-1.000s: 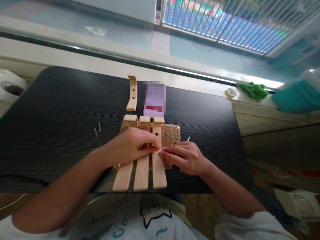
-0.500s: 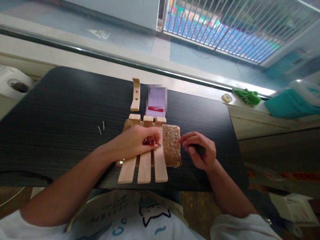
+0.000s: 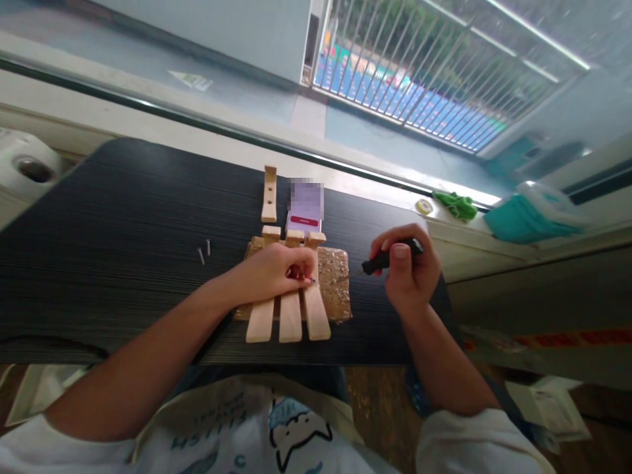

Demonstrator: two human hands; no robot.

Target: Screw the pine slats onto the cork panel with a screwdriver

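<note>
Three pale wooden slats (image 3: 289, 315) lie side by side over a brown perforated board (image 3: 336, 286) on the black table (image 3: 108, 250). My left hand (image 3: 276, 273) rests on the slats, fingers pinched on a small screw at the rightmost slat. My right hand (image 3: 407, 270) is raised to the right of the board, closed round the black handle of a screwdriver (image 3: 382, 261) whose thin shaft points left toward the board.
A loose curved wooden piece (image 3: 269, 194) and a small purple box (image 3: 305, 209) lie behind the slats. Two screws (image 3: 204, 251) lie to the left. A tape roll (image 3: 423, 207), green cloth (image 3: 457, 203) and teal bag (image 3: 523, 220) sit on the windowsill.
My right hand left the slats, moved right and upward, and now grips the screwdriver. My left hand stayed pinched at the rightmost slat. The camera tilted up a little.
</note>
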